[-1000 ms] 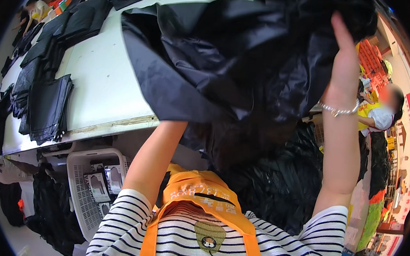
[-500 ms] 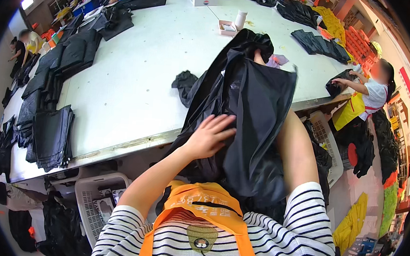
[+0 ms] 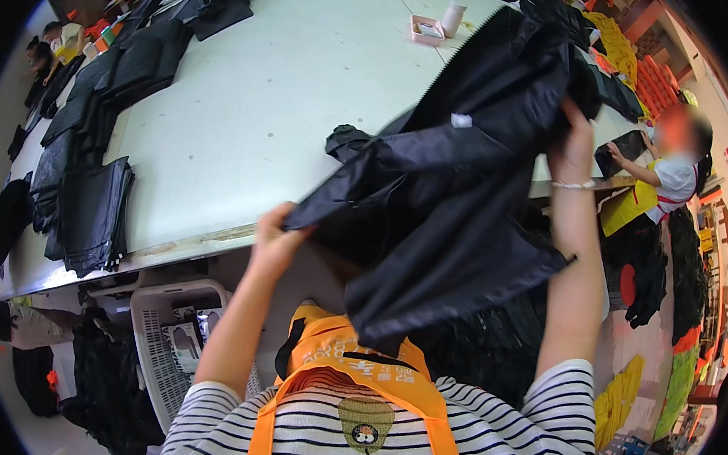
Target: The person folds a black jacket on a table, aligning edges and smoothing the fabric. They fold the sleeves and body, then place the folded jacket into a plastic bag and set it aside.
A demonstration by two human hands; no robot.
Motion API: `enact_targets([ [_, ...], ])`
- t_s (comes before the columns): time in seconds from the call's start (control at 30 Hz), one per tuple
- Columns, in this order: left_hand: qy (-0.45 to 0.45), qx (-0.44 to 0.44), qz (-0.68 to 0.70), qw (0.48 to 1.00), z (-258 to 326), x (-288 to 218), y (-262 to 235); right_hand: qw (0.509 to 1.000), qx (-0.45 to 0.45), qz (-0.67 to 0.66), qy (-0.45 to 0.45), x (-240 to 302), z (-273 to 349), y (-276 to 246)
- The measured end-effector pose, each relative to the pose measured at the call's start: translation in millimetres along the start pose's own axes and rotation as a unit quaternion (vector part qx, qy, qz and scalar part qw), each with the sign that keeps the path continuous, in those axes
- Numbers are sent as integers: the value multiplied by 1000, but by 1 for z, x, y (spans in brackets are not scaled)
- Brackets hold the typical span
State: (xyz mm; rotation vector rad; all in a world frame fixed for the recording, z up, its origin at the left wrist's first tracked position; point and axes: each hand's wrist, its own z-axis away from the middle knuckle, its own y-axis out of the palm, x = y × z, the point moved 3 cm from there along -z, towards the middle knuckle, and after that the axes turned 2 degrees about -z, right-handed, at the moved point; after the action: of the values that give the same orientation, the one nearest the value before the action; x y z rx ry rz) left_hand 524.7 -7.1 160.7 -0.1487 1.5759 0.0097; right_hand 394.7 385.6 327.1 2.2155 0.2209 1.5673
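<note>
Garment (image 3: 461, 192), black and shiny, held up in the air over the near edge of the surface (image 3: 261, 125), still bunched and draped, not yet spread or folded. Left hand (image 3: 273, 242) closed on a lower corner of the cloth; right hand (image 3: 571, 150) raised higher, gripping an upper edge, bracelet at the wrist. Judged from this: lifting done, laying out and folding left. Folded black stacks (image 3: 92, 206) lined along the far left rim. Small pink tray (image 3: 427, 29) and white bottle (image 3: 453, 16) at the far side. Plastic basket (image 3: 171, 345) below, by the striped shirt and orange apron. Another person seated at right, at work on dark cloth.
</note>
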Motion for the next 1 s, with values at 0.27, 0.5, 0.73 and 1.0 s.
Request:
enact_targets([
  [0.27,439,-158,104,878,23,-227,-139,957,239,123,-108,69,33,12],
  [0.5,491,-21,181,852,41,-251,-215,755,584,85,286,17,80,86],
  [0.73,625,239,192,718,58,-233,-265,441,695,175,540,-77,263,74],
  [1.0,491,-58,162,854,82,-185,-352,780,520,209,279,-71,229,93],
])
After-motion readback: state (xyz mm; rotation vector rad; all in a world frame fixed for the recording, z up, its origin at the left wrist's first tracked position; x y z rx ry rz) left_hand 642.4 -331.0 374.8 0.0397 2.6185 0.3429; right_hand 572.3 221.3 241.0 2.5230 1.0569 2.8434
